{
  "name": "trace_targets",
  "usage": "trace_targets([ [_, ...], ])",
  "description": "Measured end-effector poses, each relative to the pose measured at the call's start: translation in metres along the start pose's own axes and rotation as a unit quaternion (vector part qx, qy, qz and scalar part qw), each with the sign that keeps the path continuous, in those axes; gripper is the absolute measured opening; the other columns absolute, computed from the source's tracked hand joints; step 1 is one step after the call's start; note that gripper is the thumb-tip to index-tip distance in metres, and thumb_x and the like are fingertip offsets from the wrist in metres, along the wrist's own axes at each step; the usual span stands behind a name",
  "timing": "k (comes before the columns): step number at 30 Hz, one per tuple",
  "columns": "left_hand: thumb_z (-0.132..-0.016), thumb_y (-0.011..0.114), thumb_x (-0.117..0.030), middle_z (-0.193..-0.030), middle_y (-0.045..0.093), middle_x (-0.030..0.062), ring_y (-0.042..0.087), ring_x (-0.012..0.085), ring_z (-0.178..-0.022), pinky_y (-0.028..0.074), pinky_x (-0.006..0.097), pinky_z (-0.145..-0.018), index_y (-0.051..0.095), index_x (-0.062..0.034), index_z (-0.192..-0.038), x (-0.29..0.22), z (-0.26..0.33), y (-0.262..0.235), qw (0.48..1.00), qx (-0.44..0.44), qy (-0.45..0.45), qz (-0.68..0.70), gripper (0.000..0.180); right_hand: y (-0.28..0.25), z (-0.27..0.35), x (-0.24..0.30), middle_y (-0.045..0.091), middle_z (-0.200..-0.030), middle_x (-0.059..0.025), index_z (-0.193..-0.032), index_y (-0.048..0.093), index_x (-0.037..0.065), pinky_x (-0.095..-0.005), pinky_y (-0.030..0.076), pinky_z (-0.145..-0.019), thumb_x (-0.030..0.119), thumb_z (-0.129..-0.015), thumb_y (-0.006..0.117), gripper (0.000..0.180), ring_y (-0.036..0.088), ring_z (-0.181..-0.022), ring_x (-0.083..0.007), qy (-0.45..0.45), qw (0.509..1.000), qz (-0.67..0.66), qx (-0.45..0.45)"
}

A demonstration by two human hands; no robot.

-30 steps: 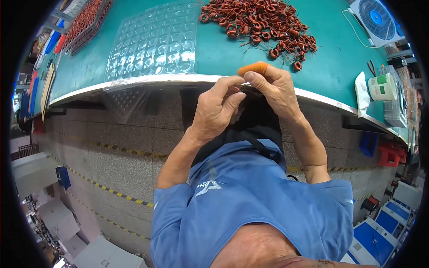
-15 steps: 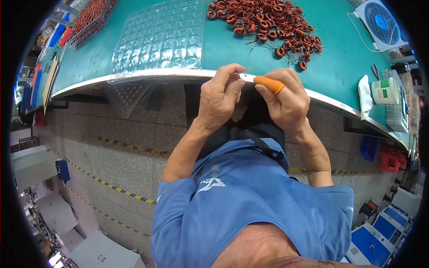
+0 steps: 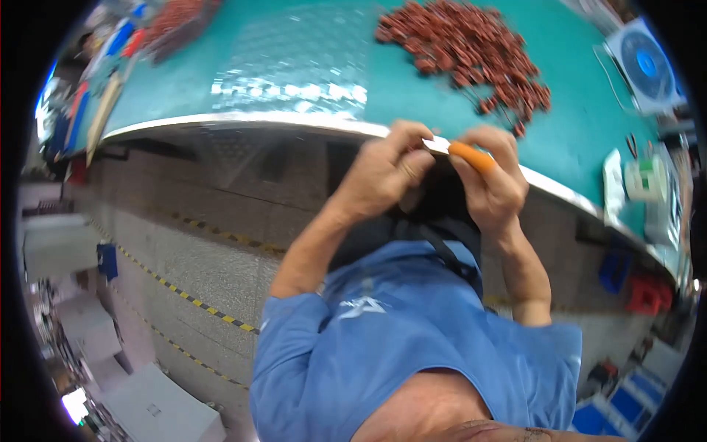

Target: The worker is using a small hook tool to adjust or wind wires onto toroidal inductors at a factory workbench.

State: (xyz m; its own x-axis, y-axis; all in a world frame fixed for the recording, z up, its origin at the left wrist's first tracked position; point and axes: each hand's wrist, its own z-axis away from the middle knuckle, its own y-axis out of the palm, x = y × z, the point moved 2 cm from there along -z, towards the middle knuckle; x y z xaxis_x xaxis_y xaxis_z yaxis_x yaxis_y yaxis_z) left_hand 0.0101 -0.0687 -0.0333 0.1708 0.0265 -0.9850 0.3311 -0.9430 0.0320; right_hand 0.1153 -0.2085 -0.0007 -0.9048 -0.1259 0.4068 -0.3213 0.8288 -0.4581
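My left hand [image 3: 390,171] is closed in a pinch just off the front edge of the green table [image 3: 412,110]. A thin reddish wire showed at its fingertips a moment earlier, like the leads on the wire coils heaped beyond, though the piece itself is mostly hidden and blurred. Close by on the right, my right hand [image 3: 495,177] pinches too, an orange finger cot [image 3: 472,156] covering one finger. What lies between its fingertips cannot be made out. Farther back on the table is a heap of reddish-brown ring coils [image 3: 471,48] with loose wire ends.
A clear plastic tray with round pockets [image 3: 294,66] lies left of the heap. At the far left is a bin of reddish parts [image 3: 180,29]. On the right stand a blue-and-white fan [image 3: 643,65], a white tub [image 3: 644,179] and a white cloth [image 3: 613,184].
The view has swung, so the table and its things sit farther right and a little lower, with more blur. Both hands remain pinched close together; the wire tip is now hard to see.
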Motion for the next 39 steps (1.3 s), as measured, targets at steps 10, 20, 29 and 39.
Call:
trace_targets([
  [10,-0.1,0.049,-0.012,-0.07,0.048,0.0001,0.046,0.0062,-0.059,0.039,0.022,-0.053,0.048,-0.0038,-0.107,0.001,0.017,0.017,1.0,0.005,0.018,0.012,0.011,-0.011,0.005,0.005,0.062,-0.095,-0.0097,-0.087,0.065,-0.003,-0.0335,0.047,-0.08,0.005,-0.083,0.069,0.009,0.058,-0.09,-0.0245,0.133,0.987,-0.082,0.031],
  [20,-0.101,0.046,-0.012,-0.082,0.051,0.0056,0.052,0.011,-0.065,0.044,0.023,-0.064,0.043,-0.0017,-0.122,0.006,0.008,-0.001,0.992,-0.024,0.032,0.118,0.023,0.028,0.01,-0.035,0.065,-0.097,-0.0046,-0.111,0.063,-0.001,-0.022,0.044,-0.079,0.022,-0.097,0.059,0.027,0.057,-0.09,-0.0084,0.373,0.853,-0.365,-0.008],
  [29,-0.099,0.049,-0.008,-0.079,0.054,0.0034,0.053,0.0088,-0.066,0.045,0.023,-0.064,0.047,-0.0011,-0.121,0.008,0.006,0.008,0.993,-0.015,0.024,0.117,0.023,0.035,0.031,-0.023,0.069,-0.083,-0.0041,-0.099,0.068,-0.002,-0.0234,0.047,-0.06,0.023,-0.097,0.059,0.026,0.06,-0.067,-0.0088,0.379,0.871,-0.304,0.065],
  [39,-0.094,0.053,-0.002,-0.072,0.057,0.0052,0.054,0.0106,-0.06,0.045,0.025,-0.057,0.053,-0.0018,-0.114,0.001,0.008,0.007,0.995,-0.039,0.072,-0.064,0.021,0.023,0.025,-0.01,0.065,-0.07,-0.0055,-0.092,0.068,-0.003,-0.0204,0.045,-0.052,0.022,-0.097,0.057,0.028,0.058,-0.056,-0.0089,0.45,0.796,-0.405,-0.022],
])
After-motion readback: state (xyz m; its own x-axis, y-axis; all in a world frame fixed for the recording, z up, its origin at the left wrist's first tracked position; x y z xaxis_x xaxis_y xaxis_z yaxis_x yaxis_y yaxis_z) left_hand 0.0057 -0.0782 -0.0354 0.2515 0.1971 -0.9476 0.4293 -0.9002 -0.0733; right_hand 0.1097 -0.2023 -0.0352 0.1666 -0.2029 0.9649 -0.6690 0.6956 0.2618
